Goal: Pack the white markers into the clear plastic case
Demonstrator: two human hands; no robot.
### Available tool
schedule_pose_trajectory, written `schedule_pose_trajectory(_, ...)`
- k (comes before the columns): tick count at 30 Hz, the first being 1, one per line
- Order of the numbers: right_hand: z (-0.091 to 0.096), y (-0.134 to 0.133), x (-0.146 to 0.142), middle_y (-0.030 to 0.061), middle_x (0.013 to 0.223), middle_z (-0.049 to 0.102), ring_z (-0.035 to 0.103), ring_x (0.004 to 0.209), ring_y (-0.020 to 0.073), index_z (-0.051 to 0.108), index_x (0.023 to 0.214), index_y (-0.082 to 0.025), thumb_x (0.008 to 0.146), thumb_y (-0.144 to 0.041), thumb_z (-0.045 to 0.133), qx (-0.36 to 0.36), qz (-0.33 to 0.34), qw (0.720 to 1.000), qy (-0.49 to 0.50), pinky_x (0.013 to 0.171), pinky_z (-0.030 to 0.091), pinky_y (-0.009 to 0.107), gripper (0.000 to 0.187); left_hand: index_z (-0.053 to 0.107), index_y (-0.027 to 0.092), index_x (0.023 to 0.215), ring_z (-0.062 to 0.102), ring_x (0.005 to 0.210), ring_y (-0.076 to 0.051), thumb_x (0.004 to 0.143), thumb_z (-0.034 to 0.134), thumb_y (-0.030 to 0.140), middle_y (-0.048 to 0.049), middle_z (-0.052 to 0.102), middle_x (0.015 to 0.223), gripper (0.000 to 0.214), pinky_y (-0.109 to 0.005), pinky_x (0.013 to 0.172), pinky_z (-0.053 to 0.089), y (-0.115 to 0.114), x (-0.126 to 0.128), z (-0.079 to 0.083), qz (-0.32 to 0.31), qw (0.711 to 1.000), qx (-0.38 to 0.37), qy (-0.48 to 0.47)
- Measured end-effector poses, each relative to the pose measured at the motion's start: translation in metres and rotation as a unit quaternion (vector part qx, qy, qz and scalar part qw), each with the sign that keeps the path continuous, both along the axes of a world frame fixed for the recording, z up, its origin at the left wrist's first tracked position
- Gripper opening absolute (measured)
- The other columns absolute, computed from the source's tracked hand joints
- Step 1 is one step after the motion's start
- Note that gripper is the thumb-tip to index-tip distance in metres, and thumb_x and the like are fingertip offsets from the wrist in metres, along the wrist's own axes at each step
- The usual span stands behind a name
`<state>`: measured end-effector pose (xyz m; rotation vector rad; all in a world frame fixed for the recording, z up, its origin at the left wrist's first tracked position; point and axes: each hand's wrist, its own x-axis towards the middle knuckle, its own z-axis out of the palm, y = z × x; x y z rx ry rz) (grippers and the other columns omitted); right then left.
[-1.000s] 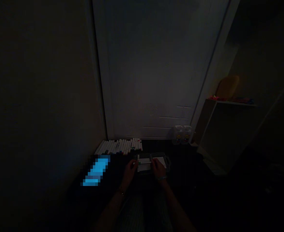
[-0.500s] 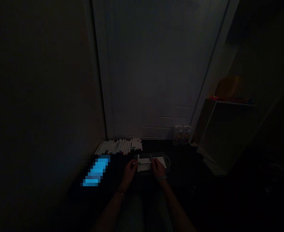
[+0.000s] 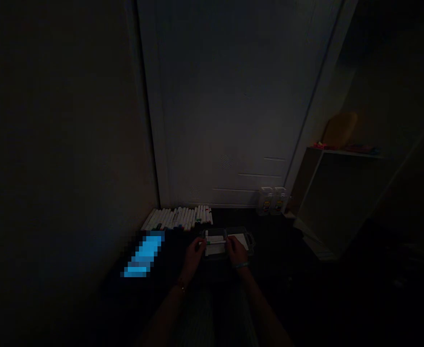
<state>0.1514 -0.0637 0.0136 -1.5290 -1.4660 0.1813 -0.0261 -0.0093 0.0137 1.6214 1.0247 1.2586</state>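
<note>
A white marker with a green band near its left end lies level between my two hands. My left hand pinches its left end, and my right hand closes round its right end. Just beneath and behind the marker is a clear plastic case with a handle on its right side. White pieces show inside the case, too dim to name with certainty. Fingertip details are lost in the dark.
Several white markers lie in a row at the back left of the dark table. A blurred bright blue screen is at the left. Two clear containers stand against the white door. A shelf unit stands to the right.
</note>
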Motion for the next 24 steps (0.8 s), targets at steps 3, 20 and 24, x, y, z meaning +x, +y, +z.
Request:
schedule_pose_trajectory(3,0.0007,-0.0011,-0.0002,0.0026,0.083,0.065,0.06,0.075,0.0151,0.059,0.094,-0.021,0.091,-0.036,0.033,0.003,-0.004,1.0,-0.004,0.065,0.04,0.022,0.031,0.06,0.018,0.08,0.057,0.074,-0.017,0.074,0.05,0.052,-0.0001,0.063,0.075,0.035,-0.025,0.068,0.044,0.0007,0.0002,-0.0018,0.0,1.0,0.006,-0.001)
schedule_pose_trajectory(20,-0.0023,0.0007,-0.0002,0.0023,0.086,0.064,0.059,0.077,0.0152,0.058,0.097,-0.022,0.091,-0.037,0.034,-0.005,-0.013,1.0,-0.009,0.066,0.04,0.023,0.029,0.061,0.019,0.078,0.058,0.073,-0.018,0.073,0.049,0.054,-0.0007,0.064,0.075,0.038,-0.026,0.067,0.045,-0.0032,0.002,0.0035,0.014,1.0,0.006,0.005)
schedule_pose_trajectory(24,-0.0039,0.0009,-0.0029,0.0056,0.088,0.062,0.057,0.08,0.0165,0.057,0.098,-0.019,0.091,-0.033,0.034,0.027,-0.032,0.998,-0.038,0.072,0.041,0.026,0.028,0.061,0.019,0.078,0.058,0.074,-0.018,0.074,0.048,0.053,-0.0009,0.064,0.075,0.037,-0.026,0.069,0.044,-0.0036,0.0019,0.0028,0.016,1.0,0.012,0.022)
